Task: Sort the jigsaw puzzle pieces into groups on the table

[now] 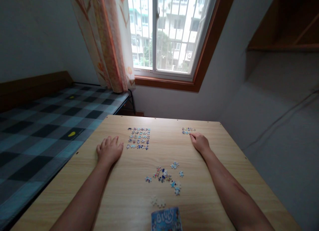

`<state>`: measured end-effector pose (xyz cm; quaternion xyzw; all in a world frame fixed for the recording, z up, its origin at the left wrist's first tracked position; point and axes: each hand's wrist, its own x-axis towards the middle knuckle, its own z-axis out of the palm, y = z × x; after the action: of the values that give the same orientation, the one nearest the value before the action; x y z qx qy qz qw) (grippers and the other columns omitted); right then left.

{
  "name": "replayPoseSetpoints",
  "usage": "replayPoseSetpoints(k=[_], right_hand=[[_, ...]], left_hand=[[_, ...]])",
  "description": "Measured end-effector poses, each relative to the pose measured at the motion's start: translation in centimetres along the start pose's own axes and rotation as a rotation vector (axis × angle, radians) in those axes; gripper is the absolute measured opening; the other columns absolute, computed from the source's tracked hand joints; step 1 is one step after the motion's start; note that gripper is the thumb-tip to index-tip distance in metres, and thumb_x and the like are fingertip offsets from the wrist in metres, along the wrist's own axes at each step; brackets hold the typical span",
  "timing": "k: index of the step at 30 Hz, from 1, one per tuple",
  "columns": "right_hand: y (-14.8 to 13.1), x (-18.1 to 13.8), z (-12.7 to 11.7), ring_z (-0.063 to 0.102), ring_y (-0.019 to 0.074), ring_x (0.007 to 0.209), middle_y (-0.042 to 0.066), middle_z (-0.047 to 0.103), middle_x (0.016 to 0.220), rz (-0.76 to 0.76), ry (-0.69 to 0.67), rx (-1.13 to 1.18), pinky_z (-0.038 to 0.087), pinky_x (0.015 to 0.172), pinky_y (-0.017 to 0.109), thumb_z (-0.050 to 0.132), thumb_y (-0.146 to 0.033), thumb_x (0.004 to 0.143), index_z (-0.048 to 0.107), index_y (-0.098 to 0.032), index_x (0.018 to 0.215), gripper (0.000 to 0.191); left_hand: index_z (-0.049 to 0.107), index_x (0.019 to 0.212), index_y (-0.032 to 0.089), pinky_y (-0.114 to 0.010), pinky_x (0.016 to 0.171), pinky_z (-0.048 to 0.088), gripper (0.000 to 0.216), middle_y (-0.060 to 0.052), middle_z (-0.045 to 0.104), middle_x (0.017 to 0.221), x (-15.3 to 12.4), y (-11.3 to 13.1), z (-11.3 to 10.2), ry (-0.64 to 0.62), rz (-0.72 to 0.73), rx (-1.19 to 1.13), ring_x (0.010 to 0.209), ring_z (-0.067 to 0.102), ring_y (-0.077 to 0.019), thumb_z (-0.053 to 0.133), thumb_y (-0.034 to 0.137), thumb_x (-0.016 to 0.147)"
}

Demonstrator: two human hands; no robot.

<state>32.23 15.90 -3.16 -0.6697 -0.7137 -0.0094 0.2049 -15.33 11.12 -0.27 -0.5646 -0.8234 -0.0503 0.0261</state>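
My left hand lies flat on the wooden table, fingers stretched out, just left of a grid of laid-out puzzle pieces. My right hand reaches to the far right, its fingertips pinched at the edge of a small cluster of joined pieces. A loose heap of puzzle pieces lies in the middle between my forearms. A blue puzzle box sits at the near edge.
A bed with a checked blue and black cover runs along the table's left side. Behind the table are a window with a curtain and a white wall. A wooden shelf hangs at upper right.
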Motion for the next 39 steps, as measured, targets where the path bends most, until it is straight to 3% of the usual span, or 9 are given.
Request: replayPoseSetpoints(k=[17, 20, 22, 25, 28, 33, 39], right_hand=[[-0.1, -0.2, -1.1, 0.067, 0.0257, 0.104, 0.013, 0.074, 0.116, -0.013, -0.018, 0.155, 0.05, 0.089, 0.034, 0.047, -0.029, 0.097, 0.076, -0.019, 0.112, 0.034], [-1.1, -0.4, -2.3, 0.067, 0.0203, 0.083, 0.007, 0.076, 0.091, -0.115, -0.13, 0.229, 0.05, 0.076, 0.028, 0.055, -0.034, 0.093, 0.078, -0.02, 0.099, 0.027], [-2.6, -0.6, -3.3, 0.061, 0.0159, 0.067, 0.001, 0.069, 0.071, -0.213, -0.281, 0.295, 0.045, 0.063, 0.024, 0.063, -0.04, 0.088, 0.076, -0.021, 0.086, 0.024], [-5.6, -1.4, -5.1, 0.053, 0.0121, 0.06, -0.002, 0.061, 0.065, -0.398, -0.673, 0.41, 0.035, 0.054, 0.023, 0.071, -0.043, 0.082, 0.072, -0.018, 0.077, 0.025], [-8.1, -2.5, -6.0, 0.051, 0.0105, 0.059, -0.003, 0.061, 0.066, -0.458, -0.807, 0.372, 0.03, 0.053, 0.024, 0.075, -0.038, 0.077, 0.069, -0.018, 0.074, 0.021], [-8.2, -3.0, -5.4, 0.05, 0.0101, 0.058, -0.004, 0.062, 0.065, -0.401, -0.776, 0.338, 0.029, 0.052, 0.023, 0.074, -0.027, 0.073, 0.069, -0.019, 0.073, 0.009], [-2.8, -1.0, -4.5, 0.06, 0.0142, 0.067, 0.0, 0.07, 0.073, -0.201, -0.583, 0.342, 0.04, 0.059, 0.023, 0.067, -0.028, 0.078, 0.077, -0.02, 0.086, 0.015]], left_hand=[[0.05, 0.148, 0.02, -0.05, 0.115, 0.026, 0.062, -0.016, 0.041, 0.157, -0.4, 0.3, -0.5, -0.003, 0.013, 0.017, 0.144, 0.035, -0.0318, 0.033, 0.048, 0.096], [0.051, 0.147, 0.019, -0.05, 0.115, 0.027, 0.061, -0.016, 0.042, 0.156, -0.5, 0.4, -0.6, 0.008, 0.017, 0.014, 0.143, 0.036, -0.032, 0.034, 0.047, 0.095], [0.052, 0.147, 0.019, -0.051, 0.115, 0.027, 0.061, -0.017, 0.043, 0.156, -0.5, 0.4, -0.6, 0.012, 0.017, 0.007, 0.142, 0.037, -0.0326, 0.034, 0.047, 0.095], [0.052, 0.146, 0.018, -0.052, 0.115, 0.026, 0.061, -0.017, 0.044, 0.155, -0.4, 0.4, -0.5, 0.017, 0.02, -0.015, 0.142, 0.036, -0.0333, 0.035, 0.047, 0.095], [0.052, 0.146, 0.019, -0.052, 0.115, 0.026, 0.062, -0.016, 0.043, 0.155, -0.3, 0.3, -0.4, 0.017, 0.018, -0.032, 0.143, 0.036, -0.034, 0.036, 0.048, 0.094], [0.05, 0.148, 0.019, -0.053, 0.116, 0.025, 0.064, -0.016, 0.041, 0.157, -0.1, 0.3, -0.4, -0.008, 0.007, -0.033, 0.143, 0.035, -0.0339, 0.034, 0.049, 0.095], [0.05, 0.148, 0.018, -0.054, 0.116, 0.025, 0.064, -0.017, 0.041, 0.157, -0.1, 0.3, -0.4, -0.003, 0.011, -0.032, 0.144, 0.035, -0.034, 0.033, 0.048, 0.095]])
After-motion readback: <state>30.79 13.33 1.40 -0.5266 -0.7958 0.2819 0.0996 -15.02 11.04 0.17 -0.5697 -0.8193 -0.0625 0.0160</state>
